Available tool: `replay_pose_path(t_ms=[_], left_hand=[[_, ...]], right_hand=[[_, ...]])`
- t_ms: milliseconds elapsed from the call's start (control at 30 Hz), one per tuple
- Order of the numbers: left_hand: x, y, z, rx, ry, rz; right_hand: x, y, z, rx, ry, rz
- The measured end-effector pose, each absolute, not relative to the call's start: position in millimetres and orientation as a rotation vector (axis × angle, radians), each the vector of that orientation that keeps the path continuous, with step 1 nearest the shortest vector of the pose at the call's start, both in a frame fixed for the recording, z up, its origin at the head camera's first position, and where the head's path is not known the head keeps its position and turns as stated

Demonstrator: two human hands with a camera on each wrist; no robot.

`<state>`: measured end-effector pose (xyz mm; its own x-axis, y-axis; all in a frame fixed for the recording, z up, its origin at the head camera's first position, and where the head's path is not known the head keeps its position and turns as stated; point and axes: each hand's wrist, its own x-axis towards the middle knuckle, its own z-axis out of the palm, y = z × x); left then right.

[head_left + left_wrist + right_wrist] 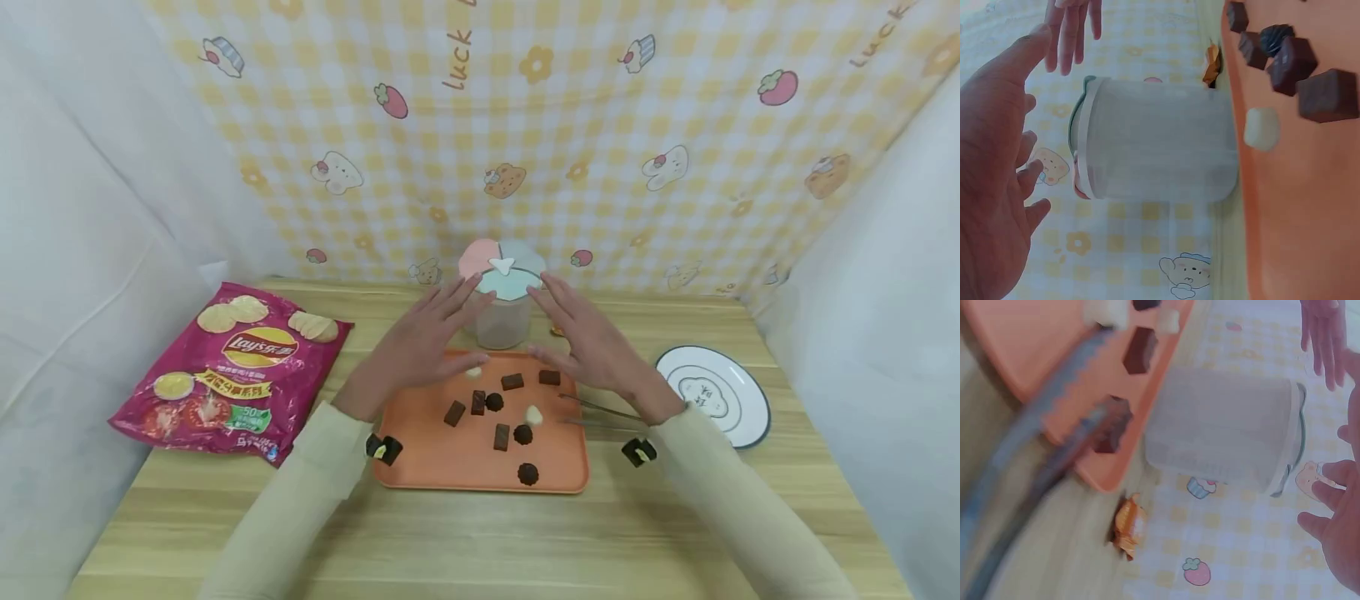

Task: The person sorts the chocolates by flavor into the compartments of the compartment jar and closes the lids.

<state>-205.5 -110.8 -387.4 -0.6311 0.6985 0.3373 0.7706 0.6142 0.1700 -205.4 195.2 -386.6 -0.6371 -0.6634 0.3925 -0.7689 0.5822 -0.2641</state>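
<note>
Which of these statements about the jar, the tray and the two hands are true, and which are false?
1. Both hands are open beside the jar, the left hand and the right hand not holding it. True.
2. The jar has no lid. False: a pale lid with a pink part sits on it.
3. The orange tray holds dark chocolate pieces and a few white ones. True.
4. The tongs are in the right hand. False: they rest on the tray's right edge.
5. The chips bag lies to the right of the tray. False: it lies to the left; the plate is on the right.
</note>
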Motion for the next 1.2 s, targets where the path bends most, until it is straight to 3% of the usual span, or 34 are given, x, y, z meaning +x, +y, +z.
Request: replay_pose_path(t_ms=[500, 1200], left_hand=[[-255.1, -102.8, -379.8, -1.161, -2.734, -0.68], [-267.2, -94.1, -396.7, -1.15, -2.61, -0.768]], right_hand=[[-256.4, 182.0, -382.9, 1.146, -2.639, 0.728], [-265.3, 180.7, -390.5, 1.185, -2.64, 0.66]])
